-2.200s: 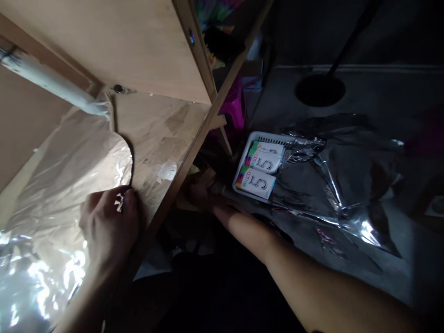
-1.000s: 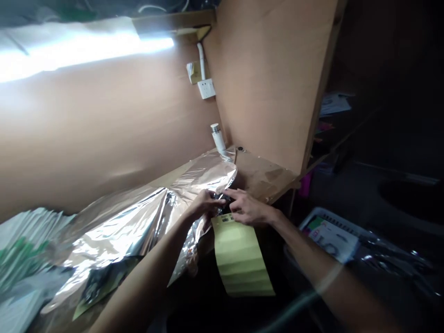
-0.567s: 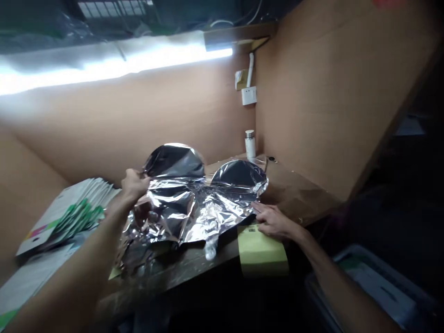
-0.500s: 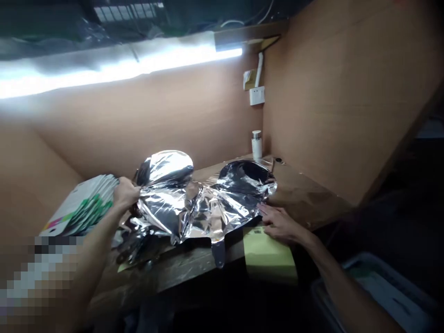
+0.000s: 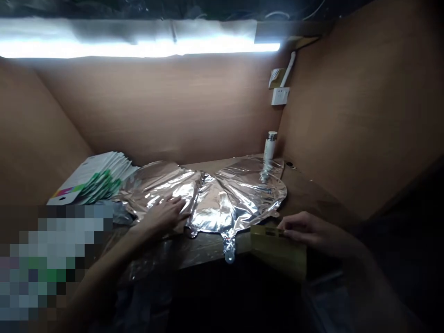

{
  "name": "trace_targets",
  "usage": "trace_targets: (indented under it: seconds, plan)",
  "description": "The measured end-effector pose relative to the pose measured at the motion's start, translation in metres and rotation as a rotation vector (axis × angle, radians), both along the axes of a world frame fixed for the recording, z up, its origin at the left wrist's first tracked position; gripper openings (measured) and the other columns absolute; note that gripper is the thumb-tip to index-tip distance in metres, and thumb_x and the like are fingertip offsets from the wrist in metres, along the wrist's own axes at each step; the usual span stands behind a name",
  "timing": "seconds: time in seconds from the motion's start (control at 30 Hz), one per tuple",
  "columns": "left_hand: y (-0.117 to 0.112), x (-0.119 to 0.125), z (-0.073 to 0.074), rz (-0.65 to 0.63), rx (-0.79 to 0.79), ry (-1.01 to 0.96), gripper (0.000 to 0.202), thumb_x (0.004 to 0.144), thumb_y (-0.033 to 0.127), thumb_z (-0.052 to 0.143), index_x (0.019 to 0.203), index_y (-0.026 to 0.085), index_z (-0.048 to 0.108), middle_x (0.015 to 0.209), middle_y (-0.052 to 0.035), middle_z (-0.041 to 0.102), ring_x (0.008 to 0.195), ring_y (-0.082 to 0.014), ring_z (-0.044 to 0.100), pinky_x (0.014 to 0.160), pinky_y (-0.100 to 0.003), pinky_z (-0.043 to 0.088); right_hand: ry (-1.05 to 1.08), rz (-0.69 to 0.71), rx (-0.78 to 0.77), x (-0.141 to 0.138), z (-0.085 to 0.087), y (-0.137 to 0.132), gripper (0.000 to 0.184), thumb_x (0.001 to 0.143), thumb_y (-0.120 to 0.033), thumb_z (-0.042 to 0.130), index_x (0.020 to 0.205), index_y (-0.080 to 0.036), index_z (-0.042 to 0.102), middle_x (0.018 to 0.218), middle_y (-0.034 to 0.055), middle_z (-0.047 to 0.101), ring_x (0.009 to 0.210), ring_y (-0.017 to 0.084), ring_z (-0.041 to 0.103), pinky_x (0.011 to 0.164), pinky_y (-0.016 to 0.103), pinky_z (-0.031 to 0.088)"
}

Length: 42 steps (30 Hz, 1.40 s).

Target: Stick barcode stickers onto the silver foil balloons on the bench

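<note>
The left hand lies flat on a silver foil balloon, its grip open, the fingers spread on the foil and clamping nothing. The balloon lies creased and spread out on a wooden surface, its two rounded lobes side by side, and its narrow foil tail hangs down over the front edge. Further right along that edge, the fingertips of the right hand touch the upper edge of a yellow-green paper strip, which droops over the edge just beside the tail. Whether that grip is clamped on the strip or only resting there, the dim light leaves impossible to tell. A white bottle with a metal cap stands upright in the back corner at the balloon's far edge. A stack of white packaged cards with green markings sits just beside the balloon's left lobe. A wall socket is fixed to the right wooden panel, and a lit fluorescent tube runs along the top of the back panel. A pixelated patch hides the lower left corner.
</note>
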<state>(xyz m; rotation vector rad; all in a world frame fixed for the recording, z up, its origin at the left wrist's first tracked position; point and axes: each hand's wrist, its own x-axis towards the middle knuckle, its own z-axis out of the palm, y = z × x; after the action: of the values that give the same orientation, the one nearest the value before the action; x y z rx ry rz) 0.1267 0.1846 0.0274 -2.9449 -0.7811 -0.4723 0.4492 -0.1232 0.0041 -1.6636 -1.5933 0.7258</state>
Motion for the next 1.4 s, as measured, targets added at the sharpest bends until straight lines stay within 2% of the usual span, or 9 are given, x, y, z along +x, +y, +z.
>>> trace_targets:
  seconds: [0.17, 0.3, 0.4, 0.5, 0.6, 0.77, 0.9, 1.1, 1.4]
  plan:
    - [-0.068, 0.025, -0.025, -0.175, -0.76, -0.277, 0.045, 0.094, 0.048, 0.056, 0.127, 0.018, 0.065, 0.126, -0.0152, 0.066, 0.114, -0.0277, 0.062, 0.098, -0.041, 0.049, 0.257, 0.141, -0.042, -0.034, -0.001, 0.007, 0.037, 0.094, -0.047, 0.062, 0.08, -0.013, 0.062, 0.071, -0.0006, 0.05, 0.066, 0.011, 0.044, 0.06, 0.021, 0.035]
    - [-0.132, 0.042, -0.026, -0.322, -1.215, -0.376, 0.038, 0.093, 0.048, 0.062, 0.099, 0.012, 0.069, 0.093, -0.0097, 0.069, 0.083, -0.0196, 0.063, 0.071, -0.027, 0.05, 0.27, 0.087, -0.018, -0.065, -0.014, 0.022, 0.038, 0.098, -0.048, 0.057, 0.084, -0.013, 0.063, 0.075, 0.0009, 0.055, 0.068, 0.011, 0.048, 0.06, 0.022, 0.037]
    - [-0.145, 0.047, -0.037, -0.208, -1.199, -0.529, 0.04, 0.091, 0.046, 0.064, 0.072, 0.01, 0.059, 0.067, -0.0009, 0.053, 0.063, -0.011, 0.047, 0.057, -0.022, 0.036, 0.027, 0.004, 0.107, -0.084, -0.023, 0.028, 0.031, 0.101, -0.042, 0.053, 0.095, -0.015, 0.068, 0.084, 0.0037, 0.064, 0.075, 0.015, 0.056, 0.068, 0.026, 0.043]
    - [-0.139, 0.046, -0.049, -0.197, -1.223, -0.57, 0.041, 0.092, 0.045, 0.063, 0.071, 0.011, 0.055, 0.066, 0.0013, 0.047, 0.063, -0.0101, 0.041, 0.058, -0.022, 0.034, -0.322, -0.069, 0.347, -0.098, -0.032, 0.036, 0.027, 0.101, -0.026, 0.053, 0.125, -0.023, 0.064, 0.108, 0.0059, 0.069, 0.1, 0.022, 0.061, 0.092, 0.037, 0.041]
    - [-0.135, 0.044, -0.054, -0.203, -1.228, -0.552, 0.04, 0.095, 0.045, 0.057, 0.074, 0.011, 0.057, 0.069, 0.0001, 0.048, 0.067, -0.0117, 0.043, 0.062, -0.023, 0.036, -0.497, -0.043, 0.484, -0.107, -0.041, 0.045, 0.036, 0.099, -0.013, 0.051, 0.133, -0.026, 0.06, 0.109, 0.0058, 0.069, 0.102, 0.022, 0.061, 0.095, 0.041, 0.037]
    - [-0.137, 0.043, -0.053, -0.191, -1.215, -0.538, 0.039, 0.097, 0.043, 0.051, 0.074, 0.012, 0.056, 0.07, 0.0003, 0.048, 0.068, -0.0122, 0.043, 0.064, -0.024, 0.036, -0.386, -0.03, 0.557, -0.113, -0.05, 0.052, 0.028, 0.1, -0.013, 0.05, 0.122, -0.022, 0.066, 0.099, 0.0058, 0.07, 0.093, 0.02, 0.062, 0.089, 0.038, 0.041]
    - [-0.133, 0.042, -0.054, -0.191, -1.245, -0.457, 0.039, 0.095, 0.042, 0.055, 0.071, 0.011, 0.057, 0.067, -0.0002, 0.049, 0.066, -0.0119, 0.044, 0.062, -0.024, 0.036, -0.025, 0.012, 0.386, -0.114, -0.046, 0.05, 0.023, 0.099, -0.021, 0.055, 0.119, -0.024, 0.066, 0.098, 0.0037, 0.068, 0.089, 0.017, 0.063, 0.078, 0.03, 0.047]
    - [-0.133, 0.04, -0.05, -0.105, -1.358, -0.594, 0.037, 0.09, 0.043, 0.064, 0.114, 0.017, 0.055, 0.065, 0.0053, 0.05, 0.054, -0.0093, 0.042, 0.051, -0.02, 0.029, 0.482, 0.06, 0.165, -0.111, -0.043, 0.048, 0.015, 0.094, -0.026, 0.066, 0.107, -0.02, 0.065, 0.092, 0.0024, 0.067, 0.08, 0.013, 0.061, 0.069, 0.024, 0.047]
    - [-0.136, 0.043, -0.054, -0.096, -1.266, -0.581, 0.03, 0.089, 0.036, 0.062, 0.11, 0.018, 0.049, 0.064, 0.0067, 0.05, 0.054, -0.0078, 0.04, 0.053, -0.017, 0.031, 0.207, 0.137, 0.237, -0.118, -0.036, 0.055, 0.023, 0.079, -0.002, 0.06, 0.093, -0.017, 0.071, 0.084, -0.0006, 0.067, 0.076, 0.011, 0.059, 0.068, 0.019, 0.044]
